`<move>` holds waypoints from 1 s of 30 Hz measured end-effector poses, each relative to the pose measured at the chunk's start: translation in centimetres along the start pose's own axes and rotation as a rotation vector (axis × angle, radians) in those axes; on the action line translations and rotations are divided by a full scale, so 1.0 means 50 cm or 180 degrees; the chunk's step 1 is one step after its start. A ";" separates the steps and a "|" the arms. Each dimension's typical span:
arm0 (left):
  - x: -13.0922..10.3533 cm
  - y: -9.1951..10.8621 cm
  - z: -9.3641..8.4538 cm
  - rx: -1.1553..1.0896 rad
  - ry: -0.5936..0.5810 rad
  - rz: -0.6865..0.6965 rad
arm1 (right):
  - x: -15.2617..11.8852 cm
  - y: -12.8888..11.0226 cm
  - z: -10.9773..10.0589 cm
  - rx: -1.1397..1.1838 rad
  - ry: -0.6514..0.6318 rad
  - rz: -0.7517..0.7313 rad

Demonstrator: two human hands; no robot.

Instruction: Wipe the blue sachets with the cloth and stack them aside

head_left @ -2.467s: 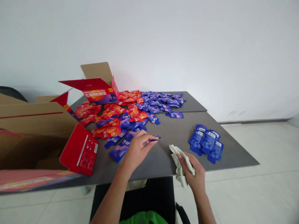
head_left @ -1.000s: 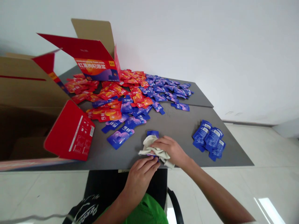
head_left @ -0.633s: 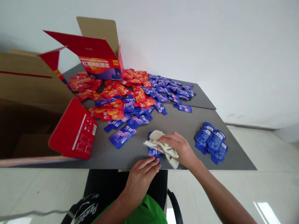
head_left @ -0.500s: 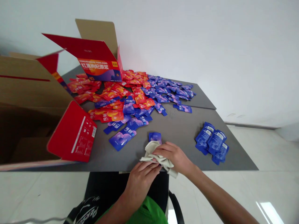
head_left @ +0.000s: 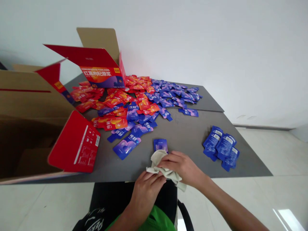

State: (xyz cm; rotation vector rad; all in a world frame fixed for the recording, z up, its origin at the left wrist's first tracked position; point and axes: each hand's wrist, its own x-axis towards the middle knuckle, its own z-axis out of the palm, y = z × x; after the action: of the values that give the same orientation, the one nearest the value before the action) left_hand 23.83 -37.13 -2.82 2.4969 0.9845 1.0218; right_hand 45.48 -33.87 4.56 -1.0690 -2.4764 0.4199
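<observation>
A blue-purple pouch (head_left: 160,144) lies near the table's front edge, its lower part hidden under a crumpled off-white cloth (head_left: 158,156). My right hand (head_left: 184,166) is closed on the cloth and presses it over the pouch. Fingers bent together, my left hand (head_left: 148,189) sits at the near end of the pouch, against the cloth's edge; the exact grip is hidden. To the left is another blue pouch (head_left: 126,146), lying flat. Several blue pouches (head_left: 225,146) lie back side up in a small overlapping group to the right.
A big heap of red-orange pouches (head_left: 115,123) and blue pouches (head_left: 166,88) covers the grey table's (head_left: 183,134) back and left. An open red carton (head_left: 102,77) stands behind it. Another open carton (head_left: 81,147) stands at the left. A white wall (head_left: 204,41) rises behind.
The view has tilted slightly, so the things in it sit a little lower. Both hands remain at the cloth and the pouch, with little visible movement.
</observation>
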 end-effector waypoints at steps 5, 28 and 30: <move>-0.001 -0.003 -0.001 0.0117 -0.0081 0.0072 | 0.069 0.098 0.018 -0.0175 0.0399 0.0276; 0.006 0.000 -0.006 0.0033 -0.0085 0.0064 | 0.079 0.079 -0.048 -0.0343 0.0733 0.0274; 0.007 0.002 -0.007 -0.0021 -0.0052 0.0045 | 0.040 0.028 -0.044 -0.0199 0.0387 0.0102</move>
State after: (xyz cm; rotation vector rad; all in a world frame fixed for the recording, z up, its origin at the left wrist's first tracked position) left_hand 23.81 -36.99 -2.36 2.5065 0.9584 1.0058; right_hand 46.12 -31.22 6.39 -1.1261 -2.3819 0.2799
